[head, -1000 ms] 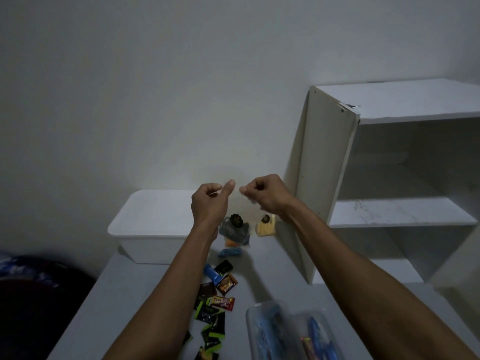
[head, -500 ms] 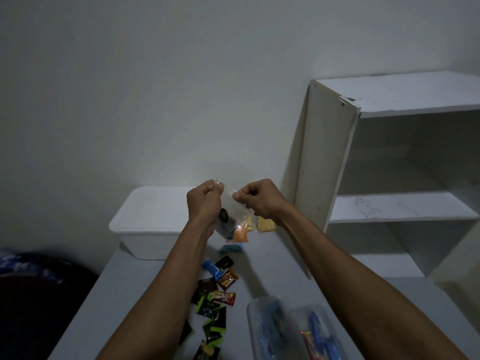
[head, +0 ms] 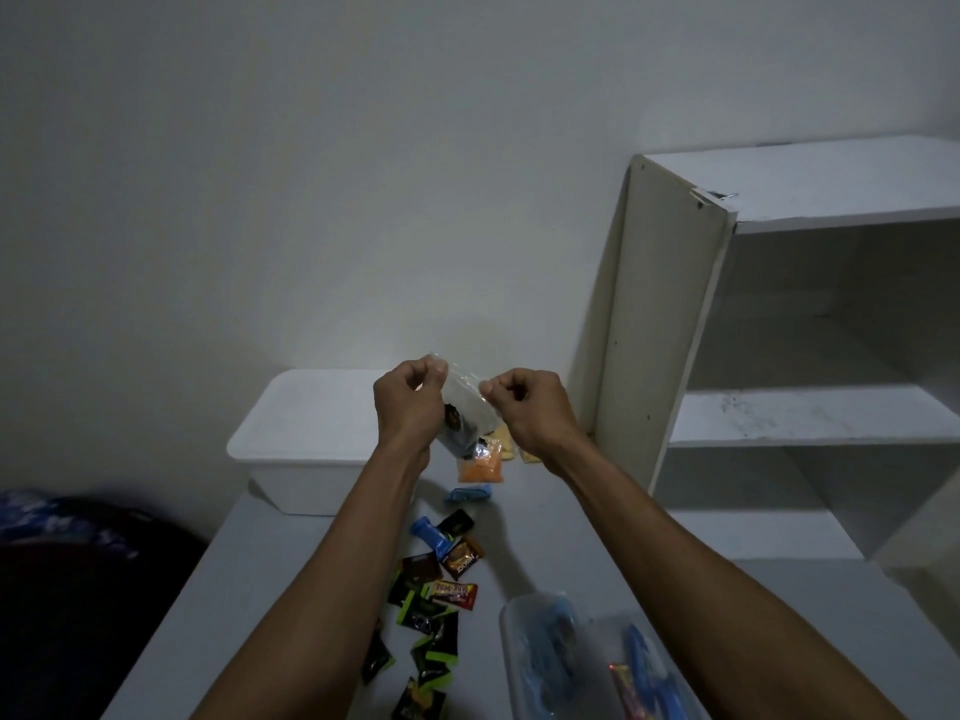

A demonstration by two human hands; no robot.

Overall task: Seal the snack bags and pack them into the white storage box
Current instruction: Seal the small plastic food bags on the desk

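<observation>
Currently under inspection: sealing stage, packing judged not yet begun
Left hand point(head: 410, 402): fingers are curling and pinching the upper left corner of the clear snack bag point(head: 465, 407), which it is holding up in the air in front of the white storage box point(head: 306, 439)
Right hand point(head: 524, 405): thumb and fingers are clamping the bag's top edge at its right end, just beside the left hand
Clear snack bag: hanging tilted between both hands, just right of the box; dark contents are showing low inside; whether the seal strip is closed cannot be told
White storage box: sitting with its lid on, so nothing is going in until it is opened
Loose sachets point(head: 431, 605): lying scattered nearer the person than the box, not yet bagged
Orange packet point(head: 480, 465): lying just right of the box, below the held bag
Other clear bags point(head: 571, 662): lying well nearer than the box, blue items inside, seal state unclear
Remaining work, as judged: finishing this seal, dealing with the other bags, opening the box, packing
</observation>
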